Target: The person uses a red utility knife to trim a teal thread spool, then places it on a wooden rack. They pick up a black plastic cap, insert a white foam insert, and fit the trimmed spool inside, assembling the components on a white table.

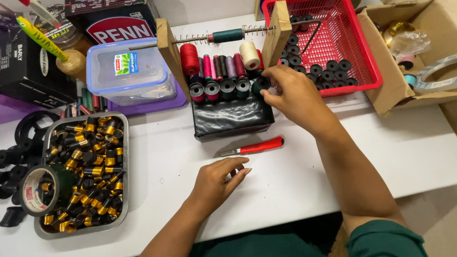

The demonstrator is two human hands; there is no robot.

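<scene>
Where thread spools (227,88) stand, right hand (290,97).

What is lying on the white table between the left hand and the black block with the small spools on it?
In the head view, a red-handled cutter lies between the left hand and the black block, on the white table. It touches neither.

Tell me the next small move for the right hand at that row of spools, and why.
Probably seat the dark green spool at the right end of the row on the black block. The right hand pinches it there, beside four spools already lined up, while the left hand rests on the white table, holding nothing.
</scene>
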